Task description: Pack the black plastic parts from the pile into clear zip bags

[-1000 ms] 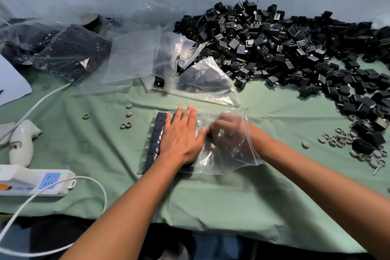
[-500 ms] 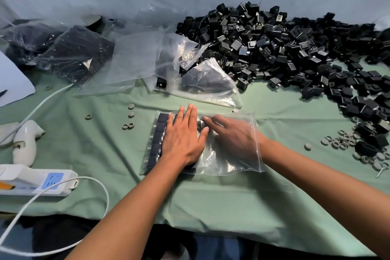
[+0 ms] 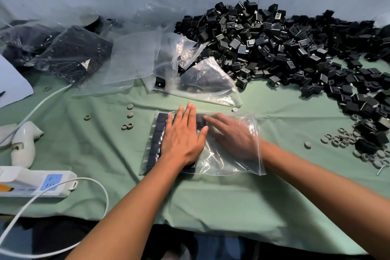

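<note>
While the flat left hand (image 3: 181, 139) presses the parts (image 3: 157, 133), the slippery, limp bag (image 3: 221, 164) is entered by the open right hand (image 3: 234, 135), holding nothing; its stiffer edge is best gripped.

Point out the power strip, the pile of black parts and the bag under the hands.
power strip (image 3: 31, 181), head view, white top face.
pile (image 3: 274, 44), head view, middle of the heap.
bag (image 3: 228, 167), head view, clear near part.

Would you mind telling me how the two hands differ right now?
The left hand lies flat on top of the clear bag, pressing the rows of black parts; the right hand is inside the bag, seen through the plastic. The left points away from the person, the right angles leftward. Both have straight fingers.
</note>
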Demonstrator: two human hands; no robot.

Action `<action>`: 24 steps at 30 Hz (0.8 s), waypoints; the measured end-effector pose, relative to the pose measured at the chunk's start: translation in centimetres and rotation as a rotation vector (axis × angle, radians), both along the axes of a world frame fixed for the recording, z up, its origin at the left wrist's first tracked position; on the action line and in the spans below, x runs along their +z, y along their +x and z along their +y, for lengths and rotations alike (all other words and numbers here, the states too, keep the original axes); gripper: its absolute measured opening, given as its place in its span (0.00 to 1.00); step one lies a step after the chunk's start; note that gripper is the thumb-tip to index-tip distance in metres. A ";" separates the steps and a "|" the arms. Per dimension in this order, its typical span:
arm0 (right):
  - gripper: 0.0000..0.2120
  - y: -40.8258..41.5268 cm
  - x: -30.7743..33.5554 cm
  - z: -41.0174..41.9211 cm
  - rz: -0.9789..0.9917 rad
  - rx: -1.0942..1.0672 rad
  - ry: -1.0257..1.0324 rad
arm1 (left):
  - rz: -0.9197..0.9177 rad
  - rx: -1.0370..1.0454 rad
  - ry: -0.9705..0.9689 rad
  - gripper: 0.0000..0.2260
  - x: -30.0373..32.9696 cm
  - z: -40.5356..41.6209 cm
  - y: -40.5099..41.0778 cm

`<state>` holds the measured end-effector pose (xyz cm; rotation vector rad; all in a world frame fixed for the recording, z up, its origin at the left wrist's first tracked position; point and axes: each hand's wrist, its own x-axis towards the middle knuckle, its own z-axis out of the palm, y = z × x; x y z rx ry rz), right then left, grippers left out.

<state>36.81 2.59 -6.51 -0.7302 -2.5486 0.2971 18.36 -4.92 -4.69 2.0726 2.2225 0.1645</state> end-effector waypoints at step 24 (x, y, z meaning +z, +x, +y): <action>0.23 -0.4 0.7 -0.8 -0.109 0.087 0.197 | 0.013 -0.043 -0.002 0.35 0.0 0.0 0.0</action>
